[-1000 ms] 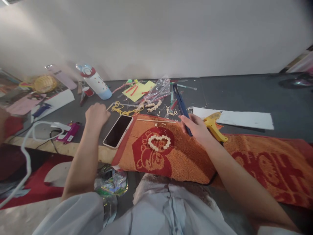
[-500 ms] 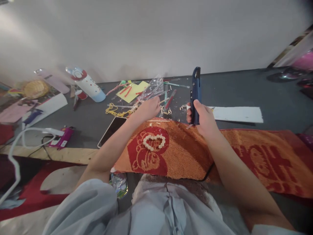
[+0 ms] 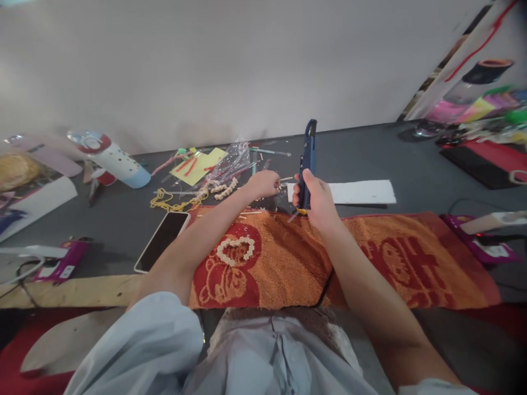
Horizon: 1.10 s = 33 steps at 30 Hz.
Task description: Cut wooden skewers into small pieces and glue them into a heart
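One slender blue cutter (image 3: 308, 159), seemingly plastic, in the right hand (image 3: 321, 200)

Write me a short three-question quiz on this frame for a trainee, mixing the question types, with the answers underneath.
1. Multiple choice: what does the right grip hold?
A) a yellow paper
B) a dark blue tool
C) a spotted bottle

2. True or false: the heart of small pale pieces lies on the white strip.

3. Fill in the blank: the phone lies with its dark screen facing ____.

Key: 1. B. 2. False; it lies on the orange-and-red towel. 3. Up.
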Tool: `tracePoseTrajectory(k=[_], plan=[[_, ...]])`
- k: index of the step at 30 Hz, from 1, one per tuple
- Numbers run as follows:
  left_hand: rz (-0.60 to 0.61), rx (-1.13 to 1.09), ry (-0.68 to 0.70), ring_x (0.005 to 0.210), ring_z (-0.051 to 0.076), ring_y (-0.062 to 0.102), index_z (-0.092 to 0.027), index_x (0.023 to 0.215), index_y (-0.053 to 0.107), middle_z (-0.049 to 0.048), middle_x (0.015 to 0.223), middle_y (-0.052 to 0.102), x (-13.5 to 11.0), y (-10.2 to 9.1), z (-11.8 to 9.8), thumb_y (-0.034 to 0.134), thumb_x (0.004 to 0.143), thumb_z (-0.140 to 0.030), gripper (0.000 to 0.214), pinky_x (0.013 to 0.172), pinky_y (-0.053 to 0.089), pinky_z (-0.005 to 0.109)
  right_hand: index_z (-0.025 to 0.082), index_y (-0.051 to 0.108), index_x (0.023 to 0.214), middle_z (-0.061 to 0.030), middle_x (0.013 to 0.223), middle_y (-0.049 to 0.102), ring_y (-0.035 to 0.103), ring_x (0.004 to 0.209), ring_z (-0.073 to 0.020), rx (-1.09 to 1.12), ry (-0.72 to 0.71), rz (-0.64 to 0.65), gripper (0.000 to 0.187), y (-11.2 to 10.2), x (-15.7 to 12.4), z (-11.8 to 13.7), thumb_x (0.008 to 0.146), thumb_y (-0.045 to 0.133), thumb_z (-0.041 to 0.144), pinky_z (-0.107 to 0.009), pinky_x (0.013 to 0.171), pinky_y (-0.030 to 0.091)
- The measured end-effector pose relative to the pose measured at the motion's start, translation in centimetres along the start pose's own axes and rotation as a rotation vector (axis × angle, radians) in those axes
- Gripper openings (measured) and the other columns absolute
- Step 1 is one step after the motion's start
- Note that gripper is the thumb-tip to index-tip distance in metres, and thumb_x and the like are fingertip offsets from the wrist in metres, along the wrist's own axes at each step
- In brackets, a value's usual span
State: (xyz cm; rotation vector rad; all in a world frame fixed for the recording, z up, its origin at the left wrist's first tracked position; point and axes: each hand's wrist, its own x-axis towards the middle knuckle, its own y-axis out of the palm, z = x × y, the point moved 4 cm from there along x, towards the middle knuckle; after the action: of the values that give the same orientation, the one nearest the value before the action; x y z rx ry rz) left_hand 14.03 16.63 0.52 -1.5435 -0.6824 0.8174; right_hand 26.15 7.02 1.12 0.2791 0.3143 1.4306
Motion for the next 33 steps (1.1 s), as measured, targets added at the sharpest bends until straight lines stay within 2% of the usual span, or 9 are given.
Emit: tracePoseTrajectory(k=[10,15,20,24,27,33], plan=[[0.061,0.035,-0.010,0.089,0.023,0.066,-0.017,0.097,0.070,0.0103,0.094,0.072,-0.1,0.1,-0.4,0.056,0.080,-0.032,0.028,0.075,0.048,0.029,0.021,0.056,0.074,0.0055,0.058,0.053,0.047,0.043,-0.0066,0.020,-0.002,-0.004,0.046,0.1,0.0,-0.2,0.069,0.069,0.065,-0.023,0.041,0.038],[0.037,0.031,-0.029,0.091,0.022,0.066,-0.017,0.095,0.069,0.0091,0.096,0.071,-0.5,-0.2,0.0,0.053,0.079,-0.029,0.025,0.077,0.048,0.028,0.021,0.055,0.071,0.0055,0.057,0.054,0.048,0.043,-0.0063,0.045,0.001,-0.003,0.047,0.2,-0.1,-0.4,0.066,0.072,0.065,-0.023,0.039,0.037],[-0.017,0.013,-0.086,0.091,0.023,0.066,-0.017,0.093,0.069,0.0092,0.097,0.071,-1.6,-0.9,1.4,0.052,0.079,-0.027,0.025,0.076,0.048,0.028,0.021,0.055,0.073,0.0057,0.057,0.054,0.048,0.043,-0.0068,0.027,0.015,0.008,0.048,0.3,0.1,-0.9,0.066,0.071,0.065,-0.024,0.040,0.038],[-0.007,0.001,-0.030,0.093,0.022,0.065,-0.017,0.097,0.069,0.0089,0.101,0.071,-2.0,-0.6,1.5,0.055,0.079,-0.029,0.026,0.076,0.047,0.027,0.021,0.057,0.074,0.0054,0.056,0.054,0.047,0.042,-0.0067,0.025,0.037,0.002,0.049,0.4,0.0,-1.2,0.064,0.073,0.066,-0.023,0.039,0.037],[0.002,0.015,-0.010,0.096,0.022,0.065,-0.018,0.102,0.068,0.0089,0.104,0.071,-1.7,-0.3,1.1,0.053,0.081,-0.030,0.028,0.077,0.048,0.027,0.021,0.056,0.074,0.0053,0.057,0.054,0.047,0.043,-0.0067,-0.002,0.033,0.015,0.049,0.5,0.0,-1.2,0.064,0.071,0.067,-0.023,0.040,0.038],[0.008,0.073,-0.089,0.098,0.026,0.066,-0.016,0.101,0.068,0.0134,0.102,0.070,-0.4,0.0,0.6,0.046,0.085,-0.026,0.029,0.079,0.050,0.033,0.022,0.055,0.074,0.0053,0.057,0.053,0.047,0.042,-0.0068,-0.042,0.019,0.031,0.048,0.6,-0.1,-1.0,0.068,0.068,0.067,-0.023,0.040,0.038]])
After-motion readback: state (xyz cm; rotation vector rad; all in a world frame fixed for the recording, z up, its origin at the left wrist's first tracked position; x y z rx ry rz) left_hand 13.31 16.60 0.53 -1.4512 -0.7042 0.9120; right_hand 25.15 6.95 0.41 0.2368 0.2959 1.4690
